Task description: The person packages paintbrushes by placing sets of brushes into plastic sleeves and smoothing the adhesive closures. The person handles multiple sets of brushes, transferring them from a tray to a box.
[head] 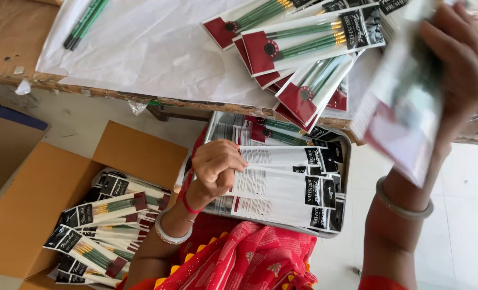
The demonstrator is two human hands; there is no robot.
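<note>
My left hand (215, 167) rests with curled fingers on the stack of flat brush packs (282, 188) lying in a metal tray (344, 177) on my lap. My right hand (462, 64) is raised at the upper right, gripping a blurred brush pack (403, 102) with a white, dark red and black card. More packs of green-handled brushes (303, 43) lie fanned on the white sheet (153, 48) covering the wooden table above the tray.
An open cardboard box (45, 198) at the lower left holds several brush packs (102, 225). Loose green brushes (84, 22) lie at the table's far left. Red patterned cloth (249, 263) covers my lap. A second box edge (5, 145) sits at the left.
</note>
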